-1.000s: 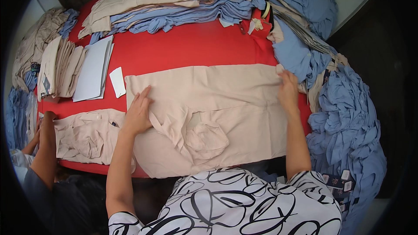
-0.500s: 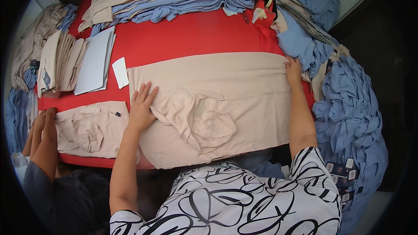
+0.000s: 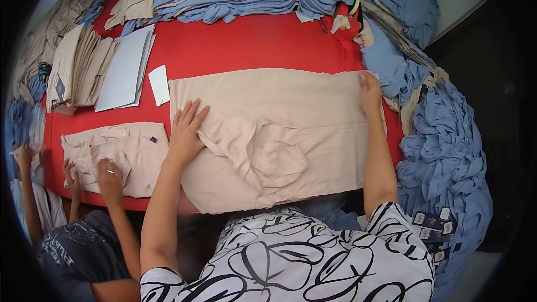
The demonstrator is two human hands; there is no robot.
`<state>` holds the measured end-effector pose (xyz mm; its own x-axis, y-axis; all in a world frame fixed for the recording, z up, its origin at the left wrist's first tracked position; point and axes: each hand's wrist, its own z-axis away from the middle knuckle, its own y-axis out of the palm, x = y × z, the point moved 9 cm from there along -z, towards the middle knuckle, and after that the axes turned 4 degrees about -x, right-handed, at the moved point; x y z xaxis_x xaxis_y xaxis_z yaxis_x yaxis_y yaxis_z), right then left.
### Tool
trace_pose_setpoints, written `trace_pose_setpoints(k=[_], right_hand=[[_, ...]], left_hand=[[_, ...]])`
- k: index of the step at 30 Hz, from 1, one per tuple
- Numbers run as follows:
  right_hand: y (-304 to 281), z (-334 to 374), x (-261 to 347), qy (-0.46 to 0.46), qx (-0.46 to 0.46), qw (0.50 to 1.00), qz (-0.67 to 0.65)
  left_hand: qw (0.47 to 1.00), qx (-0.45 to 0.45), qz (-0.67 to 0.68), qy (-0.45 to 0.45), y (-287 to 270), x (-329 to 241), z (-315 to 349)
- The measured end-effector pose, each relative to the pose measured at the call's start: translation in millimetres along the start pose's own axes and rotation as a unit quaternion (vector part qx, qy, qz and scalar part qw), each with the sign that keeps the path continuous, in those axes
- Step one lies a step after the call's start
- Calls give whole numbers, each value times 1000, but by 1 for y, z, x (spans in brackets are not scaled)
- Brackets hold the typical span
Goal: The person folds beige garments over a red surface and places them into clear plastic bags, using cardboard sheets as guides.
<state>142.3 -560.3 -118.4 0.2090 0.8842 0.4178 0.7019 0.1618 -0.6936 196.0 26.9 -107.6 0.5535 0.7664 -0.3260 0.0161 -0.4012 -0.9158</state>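
A wide beige garment point(image 3: 313, 98) lies spread on the red table in front of me, with a bunched, rumpled part with a small opening in its middle. My left hand point(image 3: 187, 137) rests flat on its left side, fingers spread. At the far right corner, my right hand point(image 3: 370, 92) has its fingers curled on the edge of the cloth; they are slightly blurred. Left of my left arm lies a smaller folded beige garment point(image 3: 148, 162) with a dark label, handled by a co-worker's hands point(image 3: 109, 182).
The red table point(image 3: 224, 45) carries a white card point(image 3: 159, 85), grey-white boards point(image 3: 126, 67) and a folded beige stack point(image 3: 92, 70). Blue and beige garments point(image 3: 240, 3) line the far edge. A blue heap point(image 3: 447, 151) with dark tags hangs at the right.
My right hand has shifted slightly left and down with the garment's corner. The co-worker's hands have moved right onto the smaller folded garment. My left hand stays in place on the cloth.
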Motion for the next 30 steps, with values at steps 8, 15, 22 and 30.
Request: trace_pose_setpoints(k=[8,15,22,30], right_hand=[[-9,28,56,60,54,947,312],[-44,210,341,-260,376,880,-128],[-58,201,266,79,507,800,-311],[-65,140,168,66,310,938,-139]], left_hand=[[997,-59,-4,39,-6,-12,-2],[997,-59,32,29,-5,-11,11],[996,-51,74,3,-9,-8,11],[997,44,52,-36,-6,-5,0]])
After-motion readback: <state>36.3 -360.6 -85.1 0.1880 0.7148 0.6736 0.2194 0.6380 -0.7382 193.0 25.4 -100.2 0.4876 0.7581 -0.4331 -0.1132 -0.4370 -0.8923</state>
